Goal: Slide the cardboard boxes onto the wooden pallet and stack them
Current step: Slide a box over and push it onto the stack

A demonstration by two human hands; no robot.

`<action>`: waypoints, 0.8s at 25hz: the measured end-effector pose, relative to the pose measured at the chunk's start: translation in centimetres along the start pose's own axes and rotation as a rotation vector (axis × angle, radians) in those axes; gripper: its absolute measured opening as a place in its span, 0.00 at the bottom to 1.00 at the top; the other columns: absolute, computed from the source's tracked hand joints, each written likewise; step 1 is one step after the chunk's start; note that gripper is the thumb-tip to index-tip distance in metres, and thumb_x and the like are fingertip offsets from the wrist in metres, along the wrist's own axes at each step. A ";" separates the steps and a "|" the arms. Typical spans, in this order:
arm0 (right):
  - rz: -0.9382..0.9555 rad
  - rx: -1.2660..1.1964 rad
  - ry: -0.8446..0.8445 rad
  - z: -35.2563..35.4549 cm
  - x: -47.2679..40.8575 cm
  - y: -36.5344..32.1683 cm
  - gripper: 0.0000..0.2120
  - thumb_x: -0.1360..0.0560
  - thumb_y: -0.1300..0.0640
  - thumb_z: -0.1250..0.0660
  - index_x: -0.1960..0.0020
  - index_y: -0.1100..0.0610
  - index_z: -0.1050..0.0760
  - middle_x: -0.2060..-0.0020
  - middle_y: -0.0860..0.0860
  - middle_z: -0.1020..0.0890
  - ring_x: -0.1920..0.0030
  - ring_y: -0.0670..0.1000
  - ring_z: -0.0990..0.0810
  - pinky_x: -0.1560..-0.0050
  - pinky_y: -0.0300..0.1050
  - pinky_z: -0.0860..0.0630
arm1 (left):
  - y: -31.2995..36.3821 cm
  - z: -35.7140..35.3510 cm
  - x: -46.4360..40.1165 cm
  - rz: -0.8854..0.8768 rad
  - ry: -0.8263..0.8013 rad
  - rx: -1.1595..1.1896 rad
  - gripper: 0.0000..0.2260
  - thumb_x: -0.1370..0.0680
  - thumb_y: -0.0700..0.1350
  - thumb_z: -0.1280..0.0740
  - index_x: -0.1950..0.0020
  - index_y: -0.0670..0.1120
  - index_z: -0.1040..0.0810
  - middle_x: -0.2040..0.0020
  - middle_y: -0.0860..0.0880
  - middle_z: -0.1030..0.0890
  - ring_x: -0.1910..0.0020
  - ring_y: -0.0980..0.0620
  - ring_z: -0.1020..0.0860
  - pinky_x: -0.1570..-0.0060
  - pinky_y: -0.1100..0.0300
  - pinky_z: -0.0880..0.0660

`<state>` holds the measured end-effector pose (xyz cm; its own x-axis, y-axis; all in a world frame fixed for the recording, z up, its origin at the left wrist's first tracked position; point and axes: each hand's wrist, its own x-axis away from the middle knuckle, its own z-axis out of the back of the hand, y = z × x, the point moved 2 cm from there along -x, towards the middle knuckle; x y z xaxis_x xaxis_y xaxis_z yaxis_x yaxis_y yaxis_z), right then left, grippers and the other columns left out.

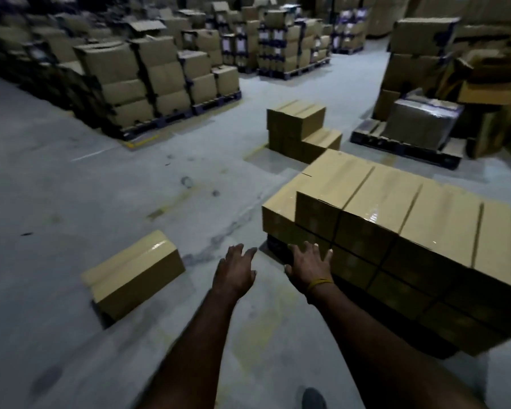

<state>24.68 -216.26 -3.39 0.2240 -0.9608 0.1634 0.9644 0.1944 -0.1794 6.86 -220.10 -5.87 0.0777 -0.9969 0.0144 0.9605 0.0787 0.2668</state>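
Note:
A stack of long brown cardboard boxes (pixel 396 219) fills the right of the view, resting on a dark pallet (pixel 278 249) of which only a corner shows. One single box (pixel 133 273) lies on the concrete floor to the left, apart from the stack. My left hand (pixel 236 270) hovers over the floor with fingers spread, holding nothing. My right hand (pixel 309 264), with a yellow band at the wrist, is also spread, near the stack's lower left corner; whether it touches a box is unclear.
A small pile of boxes (pixel 301 131) stands on the floor beyond the stack. Loaded pallets (pixel 148 81) line the left and back, more stand at right (pixel 419 119). Grey concrete floor (pixel 71 187) stretches to the left. A shoe (pixel 313 398) shows at the bottom edge.

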 end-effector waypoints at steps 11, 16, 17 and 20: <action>0.274 0.086 -0.101 -3.7 -10.4 -15.0 0.27 0.19 0.43 0.42 0.23 0.49 0.43 0.26 0.59 0.40 0.25 0.63 0.44 0.27 0.70 0.53 | -14.2 2.8 -3.8 0.256 -0.012 0.015 0.30 0.21 0.50 0.33 0.21 0.53 0.41 0.22 0.44 0.42 0.23 0.43 0.44 0.28 0.49 0.38; 0.405 0.052 -0.150 -5.0 -17.8 -22.3 0.27 0.19 0.44 0.42 0.23 0.49 0.44 0.25 0.59 0.41 0.25 0.62 0.43 0.28 0.69 0.52 | -21.3 4.5 -8.6 0.376 -0.039 0.029 0.30 0.22 0.50 0.32 0.22 0.52 0.41 0.22 0.44 0.42 0.23 0.42 0.44 0.29 0.48 0.35; 0.425 0.053 -0.161 -5.3 -19.1 -23.6 0.27 0.19 0.44 0.42 0.23 0.49 0.44 0.25 0.60 0.40 0.25 0.62 0.43 0.28 0.69 0.52 | -22.5 4.8 -9.5 0.401 -0.036 0.042 0.30 0.21 0.49 0.33 0.21 0.52 0.41 0.22 0.44 0.43 0.23 0.42 0.45 0.29 0.48 0.36; 0.488 0.053 -0.185 -6.0 -22.0 -27.6 0.26 0.19 0.44 0.42 0.24 0.49 0.42 0.27 0.60 0.39 0.26 0.62 0.41 0.28 0.69 0.51 | -26.0 5.7 -10.8 0.450 -0.026 0.060 0.30 0.21 0.50 0.33 0.21 0.53 0.41 0.21 0.44 0.43 0.22 0.42 0.45 0.28 0.49 0.36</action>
<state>-7.67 -201.67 -7.86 0.6659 -0.7055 0.2425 0.7460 0.6252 -0.2293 -20.43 -211.44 -7.47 0.4763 -0.8635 0.1656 0.8154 0.5043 0.2844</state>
